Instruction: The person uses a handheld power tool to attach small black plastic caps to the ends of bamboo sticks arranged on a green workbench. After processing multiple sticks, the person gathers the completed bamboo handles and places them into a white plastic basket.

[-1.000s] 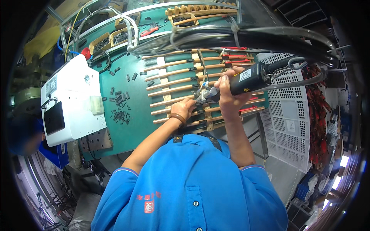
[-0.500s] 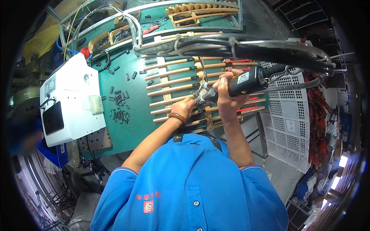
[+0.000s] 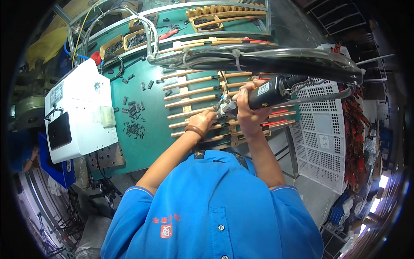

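My right hand (image 3: 249,113) is wrapped round a black electric screwdriver (image 3: 268,93) with a white label on its body. The metal nose (image 3: 226,107) of the screwdriver points left and down onto a row of copper-coloured rods (image 3: 185,102). Close beside that nose, my left hand (image 3: 203,121) has its fingers drawn together over a rod; what they pinch is hidden. Small black clips (image 3: 217,88) sit on several rods, and some rods have red right ends (image 3: 278,122). Wooden slotted supports (image 3: 184,90) run beneath the rods.
Loose black plastic parts (image 3: 134,110) and a pile of small dark pieces (image 3: 134,129) lie on the green table (image 3: 142,153). A white machine (image 3: 79,114) stands left. Thick cables (image 3: 258,58) cross above the rods. White perforated crates (image 3: 323,129) stand right; parts boxes (image 3: 136,39) are behind.
The screwdriver and my right hand have shifted slightly left, with the cable bundle moving left and a little lower. My left hand stays by the nose, almost in place.
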Available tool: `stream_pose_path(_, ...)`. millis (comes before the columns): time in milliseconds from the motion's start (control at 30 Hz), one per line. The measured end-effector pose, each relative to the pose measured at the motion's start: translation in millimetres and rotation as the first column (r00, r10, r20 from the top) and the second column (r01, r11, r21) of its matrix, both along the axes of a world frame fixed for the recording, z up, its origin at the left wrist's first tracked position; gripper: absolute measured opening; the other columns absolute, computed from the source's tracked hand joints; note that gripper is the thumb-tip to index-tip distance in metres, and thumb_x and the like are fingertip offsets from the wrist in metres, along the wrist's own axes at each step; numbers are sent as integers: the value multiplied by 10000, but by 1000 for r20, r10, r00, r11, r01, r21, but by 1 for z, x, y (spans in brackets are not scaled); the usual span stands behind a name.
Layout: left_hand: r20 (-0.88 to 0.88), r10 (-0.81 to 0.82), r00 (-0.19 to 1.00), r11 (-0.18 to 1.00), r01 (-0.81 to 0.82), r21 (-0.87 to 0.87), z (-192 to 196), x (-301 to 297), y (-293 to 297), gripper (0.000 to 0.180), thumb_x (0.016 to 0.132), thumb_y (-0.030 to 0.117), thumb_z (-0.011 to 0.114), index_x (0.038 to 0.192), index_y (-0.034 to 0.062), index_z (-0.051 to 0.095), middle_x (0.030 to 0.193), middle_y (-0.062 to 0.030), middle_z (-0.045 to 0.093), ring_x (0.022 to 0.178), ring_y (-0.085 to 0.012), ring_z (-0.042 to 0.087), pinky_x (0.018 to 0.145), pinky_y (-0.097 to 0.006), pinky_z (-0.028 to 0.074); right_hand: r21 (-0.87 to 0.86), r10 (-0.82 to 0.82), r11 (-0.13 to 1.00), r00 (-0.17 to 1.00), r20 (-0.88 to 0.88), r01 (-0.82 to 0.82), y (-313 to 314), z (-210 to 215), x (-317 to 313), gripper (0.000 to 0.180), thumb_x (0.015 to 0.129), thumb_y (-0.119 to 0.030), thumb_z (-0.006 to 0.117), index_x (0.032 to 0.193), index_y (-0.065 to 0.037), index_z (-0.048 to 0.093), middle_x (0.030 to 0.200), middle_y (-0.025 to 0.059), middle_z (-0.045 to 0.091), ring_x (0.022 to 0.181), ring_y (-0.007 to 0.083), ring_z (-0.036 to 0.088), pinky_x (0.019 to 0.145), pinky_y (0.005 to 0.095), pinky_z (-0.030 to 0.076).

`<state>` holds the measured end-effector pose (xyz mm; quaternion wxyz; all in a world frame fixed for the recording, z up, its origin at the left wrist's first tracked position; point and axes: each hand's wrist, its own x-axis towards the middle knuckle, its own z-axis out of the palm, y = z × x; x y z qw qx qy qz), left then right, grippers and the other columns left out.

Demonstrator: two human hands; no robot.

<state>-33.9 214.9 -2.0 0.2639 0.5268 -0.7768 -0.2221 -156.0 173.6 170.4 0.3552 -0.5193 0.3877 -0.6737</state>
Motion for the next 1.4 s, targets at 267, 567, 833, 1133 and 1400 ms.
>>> stream_pose_path(267, 58, -14, 998, 999, 17, -51, -5, 16, 9, 158, 834, 246, 629, 968, 164, 629, 772, -78, 563, 705, -294, 607, 570, -416, 497, -74, -126, 991, 957, -260, 110, 13, -25, -2, 264, 763, 121, 626, 981, 26, 512, 827, 69, 585, 678, 82, 559, 624, 232, 499)
stream_pose_path(567, -23, -40, 999, 996, 38, -83, -10, 18, 7, 152, 831, 217, 639, 963, 141, 637, 908, -80, 623, 819, -289, 630, 656, -407, 521, 84, 117, 988, 978, 172, -132, -1, 15, 0, 310, 836, 91, 535, 1116, -20, 460, 892, 41, 561, 688, 99, 572, 629, 256, 527)
stream_pose_path(833, -60, -109, 992, 973, 94, -213, 17, 3, 32, 277, 731, 154, 709, 988, 97, 623, 947, -63, 636, 822, -269, 635, 676, -383, 517, 34, 22, 999, 999, -44, -20, 15, 73, -22, 304, 831, 86, 527, 1118, 28, 446, 827, 64, 582, 623, 107, 569, 615, 242, 496)
stream_pose_path(1133, -137, -101, 985, 980, 122, 157, -9, -15, 21, 192, 823, 250, 653, 985, 149, 640, 932, -99, 645, 848, -326, 628, 702, -425, 508, 48, 26, 998, 999, 22, -27, 27, 45, -14, 333, 835, 104, 513, 1143, 20, 416, 832, 53, 562, 664, 106, 558, 629, 256, 509)
stream_pose_path(1400, -90, -160, 983, 977, 170, 125, 3, -13, 17, 185, 802, 210, 665, 890, 81, 565, 878, -126, 620, 831, -347, 612, 691, -433, 496, 63, 7, 998, 998, 62, -11, 31, 21, -14, 371, 836, 110, 533, 1170, 6, 408, 878, 53, 565, 686, 90, 566, 633, 250, 523)
